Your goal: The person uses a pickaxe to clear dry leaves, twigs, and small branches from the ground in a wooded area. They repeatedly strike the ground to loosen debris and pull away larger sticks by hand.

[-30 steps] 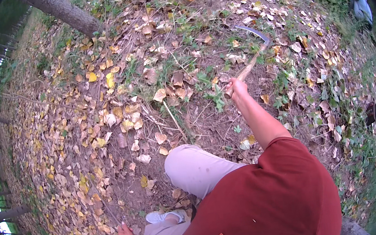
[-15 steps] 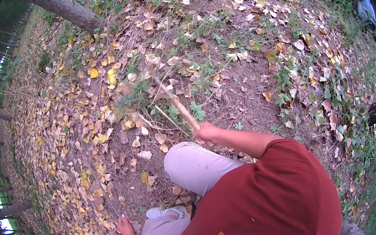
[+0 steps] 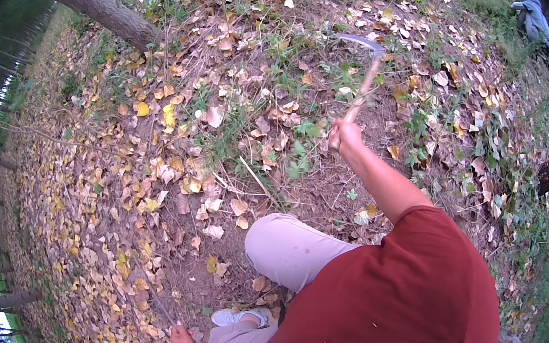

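My right hand [image 3: 346,135] is closed round the wooden handle of a sickle [image 3: 362,92]. Its curved metal blade [image 3: 361,41] points left, over low weeds and dry leaves ahead of me. My right arm reaches forward past my bent knee [image 3: 291,245]. Low at the left, my left hand [image 3: 182,340] hangs beside my other leg with its fingers curled. A thin dark twig [image 3: 158,296] runs up to those fingers; whether they grip it is unclear. Green grass tufts [image 3: 225,136] and a pale cut-looking stalk [image 3: 258,179] stand between knee and sickle.
A tree trunk [image 3: 110,16] rises at the upper left. Fallen yellow and brown leaves [image 3: 107,214] cover much of the ground. Bare soil [image 3: 369,128] shows near the sickle handle. A blue-grey cloth item [image 3: 532,19] hangs or stands at the far right.
My right hand has swung forward and to the right with the sickle, away from the grass tuft near my knee. The blade, blurred before, now shows clearly. My left hand has barely shifted.
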A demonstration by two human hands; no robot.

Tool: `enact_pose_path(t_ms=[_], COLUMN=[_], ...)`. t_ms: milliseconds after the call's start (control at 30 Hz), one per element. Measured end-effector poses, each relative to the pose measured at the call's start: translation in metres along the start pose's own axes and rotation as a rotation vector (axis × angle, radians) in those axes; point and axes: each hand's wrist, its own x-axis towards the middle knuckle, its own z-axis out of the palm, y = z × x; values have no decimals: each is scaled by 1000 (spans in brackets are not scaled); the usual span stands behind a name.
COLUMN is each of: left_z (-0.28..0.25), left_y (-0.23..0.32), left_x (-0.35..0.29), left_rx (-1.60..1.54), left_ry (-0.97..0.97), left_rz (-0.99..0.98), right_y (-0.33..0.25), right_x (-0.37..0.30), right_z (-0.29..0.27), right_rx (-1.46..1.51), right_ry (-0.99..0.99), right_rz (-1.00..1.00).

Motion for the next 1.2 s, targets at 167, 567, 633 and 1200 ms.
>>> enact_pose_path(t_ms=[167,567,633,1200], left_z=[-4,-1,3,-6], left_y=[-8,-11,-7,-11], left_x=[-2,1,8,3], left_rx=[-36,-33,20,84], left_ry=[23,22,6,-10], left_rz=[51,85,116,136], right_y=[-45,129,154,44], right_x=[67,-117,-105,-20], right_z=[52,73,52,83], right_rx=[225,-905,-749,-64], right_ry=[217,-589,-666,-125], right_rz=[-97,445,514,365])
